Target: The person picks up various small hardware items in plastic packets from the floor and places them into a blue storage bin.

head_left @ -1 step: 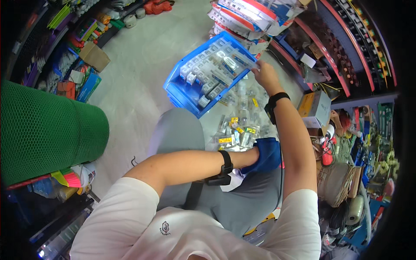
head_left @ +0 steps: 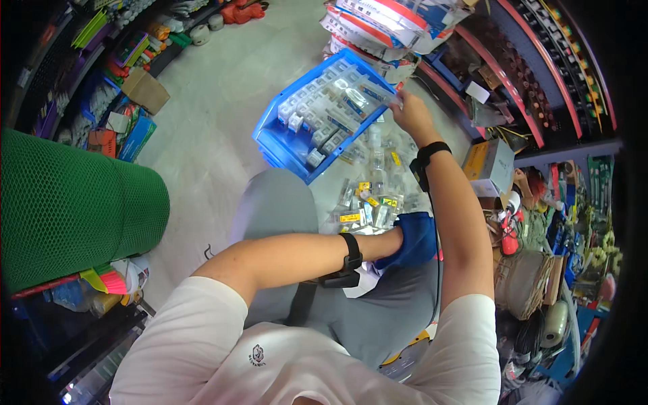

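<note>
A bright blue plastic bin (head_left: 283,138) holds clear and white small packets (head_left: 332,111). Clear packets with yellow labels (head_left: 368,202) lie on the pale grey floor (head_left: 216,115). A blue cloth (head_left: 415,239) covers the left hand; a green mesh roll (head_left: 71,209) stands nearby.

Shop floor clutter around a seated worker

A green mesh roll (head_left: 67,209) stands at the left, a cardboard box (head_left: 145,90) lies far left, white sacks (head_left: 391,23) pile at the far side, and red shelving (head_left: 540,74) lines the right.

A blue cloth (head_left: 413,237) hides the left hand (head_left: 395,241).
</note>
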`<act>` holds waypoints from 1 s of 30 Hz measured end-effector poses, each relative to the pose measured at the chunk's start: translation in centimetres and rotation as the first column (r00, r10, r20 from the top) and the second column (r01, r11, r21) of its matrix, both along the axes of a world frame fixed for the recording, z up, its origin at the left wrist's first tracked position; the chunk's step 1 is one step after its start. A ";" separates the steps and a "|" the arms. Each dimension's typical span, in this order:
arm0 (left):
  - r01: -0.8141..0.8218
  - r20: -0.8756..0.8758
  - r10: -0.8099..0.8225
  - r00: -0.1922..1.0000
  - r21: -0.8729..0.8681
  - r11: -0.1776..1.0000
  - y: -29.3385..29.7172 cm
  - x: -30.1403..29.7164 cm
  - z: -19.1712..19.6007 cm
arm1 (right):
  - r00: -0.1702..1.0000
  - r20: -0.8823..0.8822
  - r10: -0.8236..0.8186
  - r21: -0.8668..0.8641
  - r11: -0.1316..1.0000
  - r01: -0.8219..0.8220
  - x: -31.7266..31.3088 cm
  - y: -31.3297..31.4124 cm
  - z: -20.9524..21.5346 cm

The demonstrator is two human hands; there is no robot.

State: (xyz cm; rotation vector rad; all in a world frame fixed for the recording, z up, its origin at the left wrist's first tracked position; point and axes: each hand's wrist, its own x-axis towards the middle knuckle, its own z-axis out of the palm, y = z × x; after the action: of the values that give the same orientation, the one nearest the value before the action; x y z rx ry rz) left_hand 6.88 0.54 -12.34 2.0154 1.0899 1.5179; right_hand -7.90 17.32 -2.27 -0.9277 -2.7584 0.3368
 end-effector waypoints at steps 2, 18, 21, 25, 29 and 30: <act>0.029 -0.336 -0.043 0.941 -0.048 0.998 0.2 -0.6 3.4 | 0.978 -0.204 0.047 0.015 0.999 -0.045 1.4 0.6 0.9; -0.075 0.005 0.076 0.997 -0.070 0.995 -1.1 -6.8 10.5 | 0.782 -0.578 -0.236 -0.431 0.901 -0.047 23.2 -18.2 17.5; 0.232 0.308 -0.169 0.936 -0.182 0.955 -2.9 -5.3 11.1 | 0.876 -0.450 -0.172 -0.320 0.947 0.022 23.0 -19.2 14.4; 0.941 0.985 0.072 -0.158 0.128 0.313 -5.6 -3.8 12.1 | 0.867 -0.428 -0.255 -0.329 0.938 0.113 21.3 -18.9 11.7; 0.927 0.986 0.167 -0.029 -0.036 0.372 -6.3 -5.2 12.5 | 0.879 -0.394 -0.269 -0.229 0.955 0.190 19.7 -19.5 11.1; 0.938 0.998 0.066 -0.025 0.001 0.346 -6.2 -6.3 10.6 | 0.897 -0.380 -0.225 -0.192 0.968 0.162 19.0 -20.0 11.1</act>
State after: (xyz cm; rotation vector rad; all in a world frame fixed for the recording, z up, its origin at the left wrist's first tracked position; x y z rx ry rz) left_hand 0.63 -5.63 -1.72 0.3092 0.0973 1.0424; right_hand 11.10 -2.71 8.79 -1.0296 -2.2710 0.6362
